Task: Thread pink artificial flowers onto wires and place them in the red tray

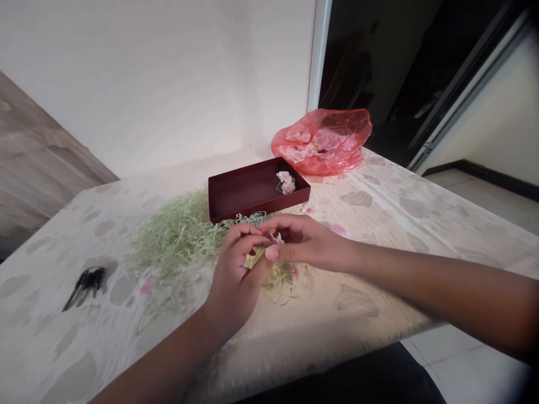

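Observation:
Over the front of the table, my left hand point(238, 275) and my right hand point(309, 241) meet with their fingertips together. Between them is a small white and pink artificial flower point(277, 239), pinched by the fingers of both hands; part of it is hidden. Just beyond the hands stands an open dark red box point(248, 193), with white and pink flowers point(286, 183) in its right end. Pale green shredded paper point(181, 235) lies in a loose heap left of my hands and partly under them.
A red see-through plastic bag point(328, 140) with pink and white flowers in it sits behind the box at the back right. A bunch of keys point(86, 285) lies at the left on the patterned tablecloth point(357, 300). Loose pink petals point(145, 288) are scattered about. A wall borders the table's far side.

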A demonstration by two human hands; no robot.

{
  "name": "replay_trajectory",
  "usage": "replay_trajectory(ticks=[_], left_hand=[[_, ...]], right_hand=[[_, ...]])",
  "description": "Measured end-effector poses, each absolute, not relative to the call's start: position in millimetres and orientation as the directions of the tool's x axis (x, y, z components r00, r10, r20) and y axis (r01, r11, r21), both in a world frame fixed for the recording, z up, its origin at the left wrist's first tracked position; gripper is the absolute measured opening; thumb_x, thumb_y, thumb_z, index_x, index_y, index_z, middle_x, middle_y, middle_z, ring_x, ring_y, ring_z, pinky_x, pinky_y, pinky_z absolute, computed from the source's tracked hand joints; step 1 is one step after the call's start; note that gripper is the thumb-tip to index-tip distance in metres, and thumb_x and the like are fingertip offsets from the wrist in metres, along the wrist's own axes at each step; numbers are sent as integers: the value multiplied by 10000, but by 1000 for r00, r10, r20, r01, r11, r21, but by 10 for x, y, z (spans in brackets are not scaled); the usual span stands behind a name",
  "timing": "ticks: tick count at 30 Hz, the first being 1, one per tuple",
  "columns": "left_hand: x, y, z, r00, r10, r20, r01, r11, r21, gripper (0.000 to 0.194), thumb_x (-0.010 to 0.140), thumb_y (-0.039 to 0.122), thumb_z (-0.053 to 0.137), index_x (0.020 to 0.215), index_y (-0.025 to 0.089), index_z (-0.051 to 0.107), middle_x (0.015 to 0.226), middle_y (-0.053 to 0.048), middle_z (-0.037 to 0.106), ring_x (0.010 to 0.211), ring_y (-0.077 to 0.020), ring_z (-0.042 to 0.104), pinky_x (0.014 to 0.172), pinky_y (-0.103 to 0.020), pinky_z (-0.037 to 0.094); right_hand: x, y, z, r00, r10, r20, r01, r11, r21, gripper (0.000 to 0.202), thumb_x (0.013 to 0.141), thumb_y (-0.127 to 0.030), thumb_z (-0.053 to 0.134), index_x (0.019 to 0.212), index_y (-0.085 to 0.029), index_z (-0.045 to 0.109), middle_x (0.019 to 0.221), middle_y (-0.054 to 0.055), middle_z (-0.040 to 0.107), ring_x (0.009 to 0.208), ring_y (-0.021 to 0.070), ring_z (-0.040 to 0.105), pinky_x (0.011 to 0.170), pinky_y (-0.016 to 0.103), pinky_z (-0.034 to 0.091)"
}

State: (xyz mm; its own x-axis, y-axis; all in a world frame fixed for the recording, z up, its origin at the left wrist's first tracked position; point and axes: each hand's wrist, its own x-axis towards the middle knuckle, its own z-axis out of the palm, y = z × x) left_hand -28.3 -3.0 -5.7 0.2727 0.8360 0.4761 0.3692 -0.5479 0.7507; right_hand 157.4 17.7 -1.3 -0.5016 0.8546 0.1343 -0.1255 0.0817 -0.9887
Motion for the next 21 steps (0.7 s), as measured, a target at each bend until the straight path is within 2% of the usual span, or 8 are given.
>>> replay_trajectory(ticks=[2,5,11,16,19,21], left_hand=[[-291,-27,-62,282,823,493,428,-568,703,39,907,244,657,915,257,693,1075,-36,554,1041,-211,571,942,-370,467],[-294,-20,-63,231,846,481,463,-530,710,42,909,281,667,898,252,696,1087,-37,543,1037,-208,562,882,-351,470],[-293,-9,-64,186,862,471,414,-504,758,65,918,272,659,867,251,694,1080,-32,559,1045,-211,566,819,-333,461],[-293,-21,-65,157,895,418,473,-440,764,78,916,260,644,846,241,675,1061,-34,591,989,-214,584,803,-350,452],[-292,-54,-39,183,884,430,495,-461,736,70,930,250,624,862,241,639,1022,-30,594,954,-204,583,816,-351,451],[-298,-77,-6,252,835,489,499,-545,673,28,923,223,624,904,237,610,999,-30,596,931,-196,580,836,-354,456]], right_hand=[[1579,180,-2,-509,854,107,-114,57,-992,261,759,-328,825,918,-174,687,750,-31,569,636,92,503,549,215,415],[1602,209,25,-494,867,58,-90,15,-996,254,727,-328,844,753,-158,657,666,-46,531,599,81,470,517,205,370],[1656,293,39,-503,864,18,-101,-38,-994,263,721,-365,851,775,-148,713,726,12,678,657,112,602,601,225,475],[1703,338,32,-538,843,24,-83,-24,-996,257,728,-375,849,795,-150,744,736,25,715,654,113,629,638,234,517],[1749,380,40,-577,815,50,-82,3,-997,233,761,-371,827,797,-155,748,731,23,718,656,116,637,643,239,519],[1782,417,45,-566,821,75,-95,25,-995,209,770,-349,824,780,-156,746,711,17,709,642,111,627,639,237,508]])
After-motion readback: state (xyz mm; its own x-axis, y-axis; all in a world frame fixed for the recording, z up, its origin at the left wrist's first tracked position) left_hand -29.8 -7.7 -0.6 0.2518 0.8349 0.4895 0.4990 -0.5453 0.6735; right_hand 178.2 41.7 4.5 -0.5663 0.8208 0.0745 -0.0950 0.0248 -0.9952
